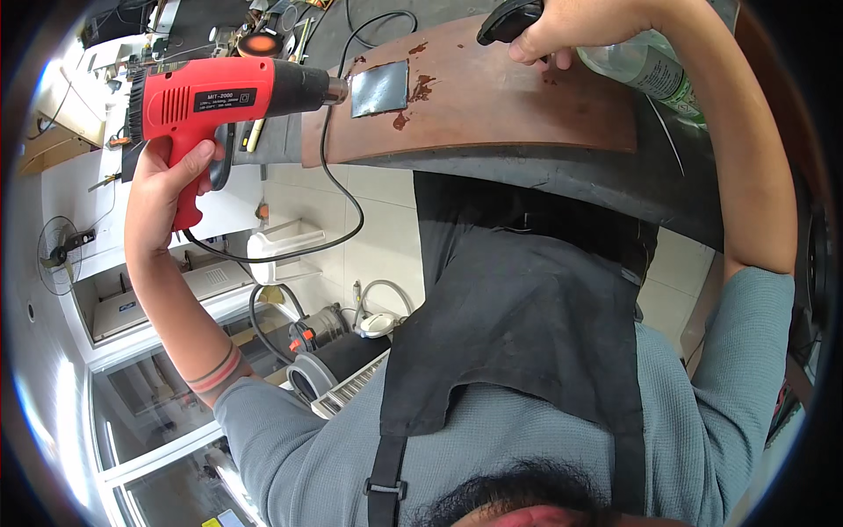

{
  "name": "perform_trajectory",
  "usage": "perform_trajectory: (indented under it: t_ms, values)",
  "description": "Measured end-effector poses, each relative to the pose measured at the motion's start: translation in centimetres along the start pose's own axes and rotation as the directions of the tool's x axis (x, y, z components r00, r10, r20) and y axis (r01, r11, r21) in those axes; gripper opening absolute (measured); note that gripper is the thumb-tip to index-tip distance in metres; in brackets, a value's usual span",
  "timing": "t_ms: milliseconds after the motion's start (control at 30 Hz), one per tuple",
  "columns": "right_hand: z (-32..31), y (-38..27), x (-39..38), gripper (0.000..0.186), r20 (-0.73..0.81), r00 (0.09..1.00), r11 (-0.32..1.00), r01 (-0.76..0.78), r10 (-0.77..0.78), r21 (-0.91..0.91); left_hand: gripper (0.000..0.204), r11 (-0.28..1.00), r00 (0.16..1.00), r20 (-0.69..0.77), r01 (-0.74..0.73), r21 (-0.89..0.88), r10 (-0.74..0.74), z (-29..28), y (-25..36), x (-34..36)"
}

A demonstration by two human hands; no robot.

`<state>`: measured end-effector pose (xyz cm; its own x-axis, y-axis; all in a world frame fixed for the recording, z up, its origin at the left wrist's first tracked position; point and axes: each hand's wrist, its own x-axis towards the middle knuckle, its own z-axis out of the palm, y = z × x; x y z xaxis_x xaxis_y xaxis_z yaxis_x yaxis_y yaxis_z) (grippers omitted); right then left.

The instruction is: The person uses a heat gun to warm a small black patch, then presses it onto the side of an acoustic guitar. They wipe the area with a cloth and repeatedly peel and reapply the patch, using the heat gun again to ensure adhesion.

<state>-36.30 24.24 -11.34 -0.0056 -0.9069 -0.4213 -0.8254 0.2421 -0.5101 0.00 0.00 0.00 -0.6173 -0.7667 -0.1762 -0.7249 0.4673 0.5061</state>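
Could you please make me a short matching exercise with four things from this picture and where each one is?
Things:
1. Heat gun
2. Spray bottle
3. Glossy dark square
4. Black apron

Places:
A. Lying on the brown sheet
B. Worn over the grey shirt
C. In the right hand
D. In the left hand

Right pairs: 1-D, 2-C, 3-A, 4-B.

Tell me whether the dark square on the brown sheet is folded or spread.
Spread: the dark square shows four corners and no visible fold, lying on the brown sheet before the red heat gun.
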Motion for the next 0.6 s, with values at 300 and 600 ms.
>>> perform_trajectory:
  t_ms: [300,600]
  values:
    - [0.3,-2.6,-0.7,0.047,-0.046,0.989,0.989,-0.141,0.143,0.035,0.051,1.000,1.000,-0.019,-0.009,0.002,0.010,0.1,0.7,-0.2]
    - [2.1,-2.8,-0.1,0.056,-0.191,0.981,0.992,-0.036,0.012,-0.125,0.051,1.000,1.000,-0.007,0.002,0.004,-0.002,0.3,0.2,-0.4]
